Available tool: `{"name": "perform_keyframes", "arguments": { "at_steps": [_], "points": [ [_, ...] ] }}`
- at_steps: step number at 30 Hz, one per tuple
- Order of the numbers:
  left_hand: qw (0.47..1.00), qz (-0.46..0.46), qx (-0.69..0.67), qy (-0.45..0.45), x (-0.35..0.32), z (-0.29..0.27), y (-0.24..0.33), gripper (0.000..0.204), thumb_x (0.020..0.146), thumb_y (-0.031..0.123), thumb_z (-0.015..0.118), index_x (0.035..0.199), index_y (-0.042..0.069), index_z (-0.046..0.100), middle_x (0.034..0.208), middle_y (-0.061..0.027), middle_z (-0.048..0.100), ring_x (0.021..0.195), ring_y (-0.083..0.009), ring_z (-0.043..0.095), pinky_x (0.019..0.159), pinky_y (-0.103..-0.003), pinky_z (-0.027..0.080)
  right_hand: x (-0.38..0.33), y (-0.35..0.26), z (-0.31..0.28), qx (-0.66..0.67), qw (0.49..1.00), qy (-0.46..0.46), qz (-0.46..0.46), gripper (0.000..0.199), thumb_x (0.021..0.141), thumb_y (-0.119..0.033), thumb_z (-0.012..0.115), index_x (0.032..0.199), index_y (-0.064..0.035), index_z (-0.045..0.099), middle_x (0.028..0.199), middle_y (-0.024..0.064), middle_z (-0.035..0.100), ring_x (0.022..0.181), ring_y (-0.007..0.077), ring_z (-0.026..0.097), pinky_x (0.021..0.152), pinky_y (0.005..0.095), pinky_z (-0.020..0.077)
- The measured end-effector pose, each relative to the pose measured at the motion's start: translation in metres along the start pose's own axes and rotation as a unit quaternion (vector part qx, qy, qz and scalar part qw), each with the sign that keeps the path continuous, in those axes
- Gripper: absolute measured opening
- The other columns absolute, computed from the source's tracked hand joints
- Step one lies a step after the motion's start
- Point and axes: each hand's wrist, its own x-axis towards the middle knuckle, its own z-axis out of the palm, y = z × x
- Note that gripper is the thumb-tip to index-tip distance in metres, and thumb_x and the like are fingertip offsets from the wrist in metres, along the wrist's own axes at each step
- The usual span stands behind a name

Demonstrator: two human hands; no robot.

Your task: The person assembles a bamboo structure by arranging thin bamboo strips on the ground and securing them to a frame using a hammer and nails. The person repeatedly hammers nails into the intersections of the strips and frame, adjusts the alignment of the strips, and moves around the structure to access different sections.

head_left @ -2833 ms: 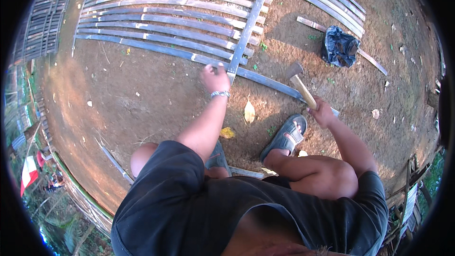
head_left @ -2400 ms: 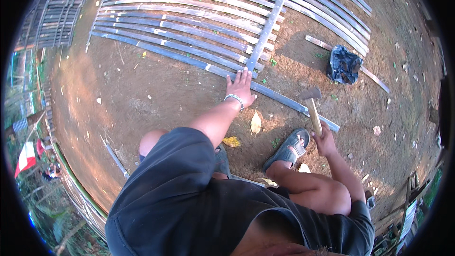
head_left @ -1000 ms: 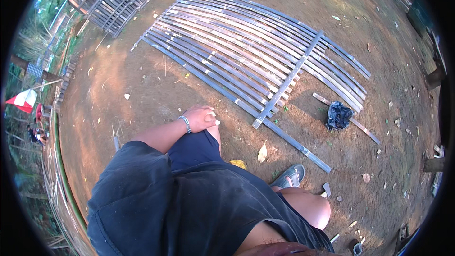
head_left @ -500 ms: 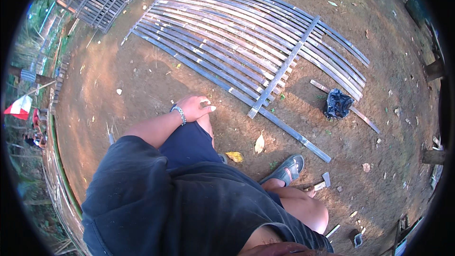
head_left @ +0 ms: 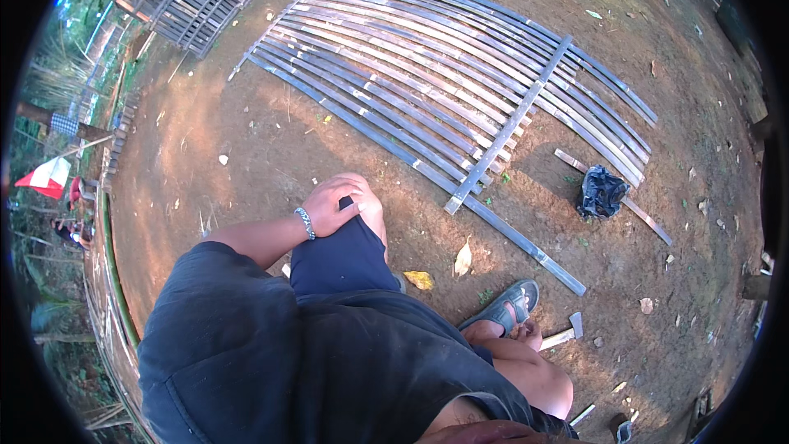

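Slats [head_left: 411,45] of what looks like split bamboo lie side by side on bare brown soil in the head view, ahead of the seated person, grey-blue to pale tan, with light bands at their joints; there are well over ten, too tightly set for a sure count. One flat grey crossbar [head_left: 514,122] lies across them near their right-hand ends, and the nearest slat [head_left: 526,245] runs on well past it. One hatchet [head_left: 556,339] lies on the ground just beyond the right foot, its handle pale wood and its head plain grey metal. The right hand [head_left: 528,334] is by the near end of that handle, fingers bent, but the leg partly hides it, so whether it grips the wood cannot be told. The left hand [head_left: 330,207] rests loosely on the left knee, holding nothing, one chain-like bracelet [head_left: 305,224] round its wrist. One black plastic bag [head_left: 602,192] sits at one loose strip [head_left: 649,224], whose two ends show on either side of it. Two large fallen leaves lie between the feet and the slats, one yellow leaf [head_left: 419,280] and one pale leaf [head_left: 463,257]. One sandal [head_left: 503,306] shows clearly, on the right foot.
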Motion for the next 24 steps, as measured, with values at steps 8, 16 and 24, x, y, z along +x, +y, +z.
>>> {"name": "perform_keyframes", "arguments": {
  "at_steps": [8,16,24],
  "points": [
    [1.0,-0.007,-0.001,-0.015,-0.001,0.004,-0.007,0.026,0.087,0.024,0.066,0.101,0.002,0.068,0.114,-0.017,0.067,0.113,-0.0345,0.06,0.101,-0.043,0.045,-0.002,-0.026,0.005,-0.012,0.999,-0.035,-0.017,0.048,0.071,-0.016,0.085,0.112,-0.0044,0.061,0.094,0.0139,0.061,0.078,0.027,0.061,0.076,0.0385,0.0527],
    [1.0,-0.014,0.009,-0.015,-0.004,0.0,-0.004,0.023,0.085,0.02,0.066,0.098,0.002,0.068,0.111,-0.0156,0.068,0.112,-0.0333,0.061,0.101,-0.043,0.045,-0.017,-0.044,0.006,-0.079,0.988,-0.036,-0.127,0.079,0.06,-0.028,0.092,0.126,-0.0082,0.053,0.119,0.021,0.048,0.109,0.038,0.053,0.093,0.0466,0.0475],
    [1.0,0.005,0.006,-0.004,-0.009,0.0,-0.011,0.02,0.084,0.019,0.066,0.096,0.003,0.068,0.108,-0.0147,0.069,0.11,-0.0323,0.062,0.1,-0.043,0.045,-0.019,-0.071,-0.003,-0.065,0.993,-0.065,-0.071,0.081,0.058,-0.026,0.093,0.126,-0.0086,0.052,0.118,0.0204,0.046,0.105,0.039,0.055,0.092,0.0465,0.0492]
  ]
}}
